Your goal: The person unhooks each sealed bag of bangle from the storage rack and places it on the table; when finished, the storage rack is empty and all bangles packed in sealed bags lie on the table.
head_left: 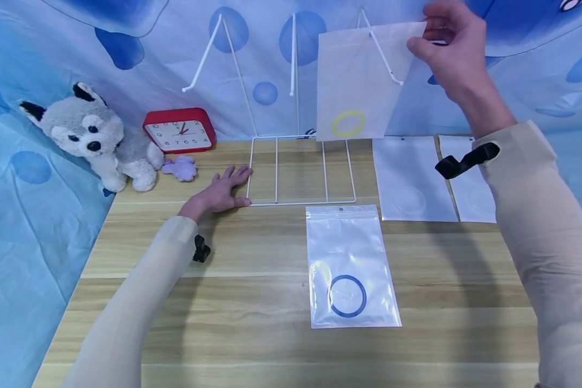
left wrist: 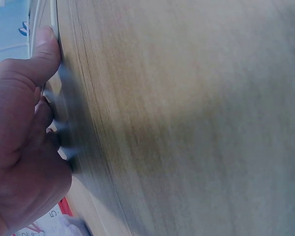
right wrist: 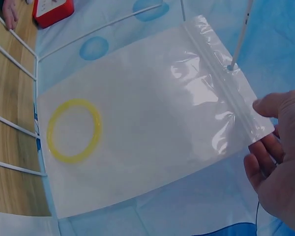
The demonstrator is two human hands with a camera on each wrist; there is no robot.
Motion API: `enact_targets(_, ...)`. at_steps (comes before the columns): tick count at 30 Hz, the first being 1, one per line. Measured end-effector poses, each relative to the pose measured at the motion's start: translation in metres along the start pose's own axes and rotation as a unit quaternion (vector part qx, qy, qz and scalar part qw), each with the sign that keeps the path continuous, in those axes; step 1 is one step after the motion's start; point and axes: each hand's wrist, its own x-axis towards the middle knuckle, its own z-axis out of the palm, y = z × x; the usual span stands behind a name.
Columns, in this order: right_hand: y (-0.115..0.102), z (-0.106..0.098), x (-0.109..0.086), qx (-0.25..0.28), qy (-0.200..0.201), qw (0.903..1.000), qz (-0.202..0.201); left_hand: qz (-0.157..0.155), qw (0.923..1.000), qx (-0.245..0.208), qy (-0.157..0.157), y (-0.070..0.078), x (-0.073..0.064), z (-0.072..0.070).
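— Where is the pouch with the yellow ring point(head_left: 348, 123)?
— The clear pouch point(head_left: 364, 81) hangs upright against the blue backdrop, its top hole threaded on the rightmost hook point(head_left: 383, 54) of the white wire rack point(head_left: 300, 170). Its long axis runs top to bottom, the ring low inside.
— And the right hand point(head_left: 453, 51)?
— It sits at the pouch's upper right corner, fingers curled close to the zip edge. Whether they pinch that corner or have just let go, the pictures don't settle.
— The left hand point(head_left: 220, 191)?
— Flat and relaxed on the tabletop point(head_left: 252, 302), fingertips pressed against the rack's base wire, well apart from the pouch. The right hand is far nearer.
— Anything else nearby?
— A pouch with a blue ring point(head_left: 347, 296) lies below the rack.
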Motion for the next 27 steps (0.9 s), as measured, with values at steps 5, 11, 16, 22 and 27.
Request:
enact_targets(5, 0.001, -0.002, 0.002, 0.042, -0.025, 0.9983, 0.032, 0.001, 1.0000, 0.000, 0.000, -0.001, 0.001, 0.000)
enact_targets(11, 0.003, 0.000, 0.005, 0.087, -0.057, 0.9933, 0.050, 0.000, 1.0000, -0.002, -0.002, -0.003, 0.002, 0.002)
enact_targets(16, 0.004, 0.003, 0.006, 0.097, -0.072, 0.9908, 0.062, -0.006, 1.0000, -0.003, -0.001, -0.004, 0.001, 0.002)
enact_targets(22, 0.002, 0.009, 0.007, 0.122, -0.088, 0.9869, 0.059, -0.004, 1.0000, 0.000, 0.001, -0.005, 0.002, 0.001)
enact_targets(27, 0.001, 0.013, 0.008, 0.154, -0.096, 0.9815, 0.061, -0.004, 1.0000, -0.001, 0.001, -0.005, 0.002, 0.000)
